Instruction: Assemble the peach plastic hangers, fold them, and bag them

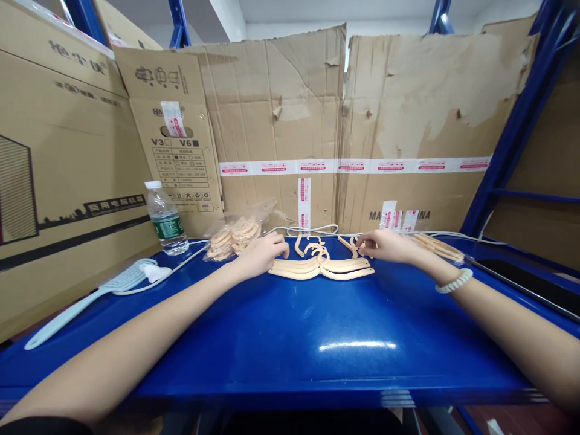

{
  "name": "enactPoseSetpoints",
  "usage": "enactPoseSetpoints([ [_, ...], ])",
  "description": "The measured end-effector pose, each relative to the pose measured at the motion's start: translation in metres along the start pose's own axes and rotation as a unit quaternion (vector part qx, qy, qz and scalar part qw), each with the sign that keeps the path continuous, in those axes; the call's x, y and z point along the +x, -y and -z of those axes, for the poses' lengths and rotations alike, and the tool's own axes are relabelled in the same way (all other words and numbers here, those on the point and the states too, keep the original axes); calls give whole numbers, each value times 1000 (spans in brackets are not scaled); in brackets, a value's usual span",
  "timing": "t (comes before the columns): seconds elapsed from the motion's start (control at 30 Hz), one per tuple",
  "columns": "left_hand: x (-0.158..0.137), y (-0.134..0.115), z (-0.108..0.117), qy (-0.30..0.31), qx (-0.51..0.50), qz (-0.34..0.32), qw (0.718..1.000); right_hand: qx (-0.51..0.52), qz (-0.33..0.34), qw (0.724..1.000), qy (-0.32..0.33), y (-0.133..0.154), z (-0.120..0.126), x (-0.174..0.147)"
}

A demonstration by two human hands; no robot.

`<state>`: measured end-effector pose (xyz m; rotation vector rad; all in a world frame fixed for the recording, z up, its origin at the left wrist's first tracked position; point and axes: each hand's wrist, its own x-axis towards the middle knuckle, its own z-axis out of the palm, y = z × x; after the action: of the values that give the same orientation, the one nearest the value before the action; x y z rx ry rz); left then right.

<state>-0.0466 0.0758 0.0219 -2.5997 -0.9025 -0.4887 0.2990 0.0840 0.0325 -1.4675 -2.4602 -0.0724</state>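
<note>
Several beige plastic hangers (296, 273) lie stacked in a row on the blue tabletop, their curved arms spread left and right and their hooks (317, 248) pointing away from me. At the stack's left end is my left hand (263, 254), its fingers loosely bent and apart; whether the fingertips touch the hangers is hard to see. Behind the right end, my right hand (385, 244) has its fingertips pinched at a small beige hook piece (361, 246), partly covered by the fingers. Another loose beige hook piece (299, 246) lies behind the stack.
Left stand a water bottle (167, 223), a pale blue brush (109, 287) and a clear bag of beige pieces (233, 237). Right are long beige pieces (437, 246) and a black phone-like slab (530, 281). A white cable (312, 229) runs before the cardboard wall (281, 121).
</note>
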Motion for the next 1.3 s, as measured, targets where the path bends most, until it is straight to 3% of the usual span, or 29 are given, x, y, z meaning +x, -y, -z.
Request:
enactPoseSetpoints([
  [0.13, 4, 4, -2, 15, -11, 12, 1000, 28, -6, 999, -24, 7, -5, 12],
  [0.47, 45, 6, -9, 37, -10, 52, 998, -7, -54, 997, 50, 36, -16, 96],
  [0.67, 65, 0, -24, 39, -8, 140, 989, 8, -121, 989, 88, 46, -40, 127],
  [0.93, 78, -7, -49, 92, -11, 353, 931, -2, -206, 977, 48, 41, -47, 132],
  [1.13, 83, -1, -49, 144, -38, 370, 917, 10, -222, 975, 17, 33, -34, 123],
  [1.3, 79, 6, -44, 124, -79, 375, 915, 56, -197, 979, -17, 25, -13, 104],
])
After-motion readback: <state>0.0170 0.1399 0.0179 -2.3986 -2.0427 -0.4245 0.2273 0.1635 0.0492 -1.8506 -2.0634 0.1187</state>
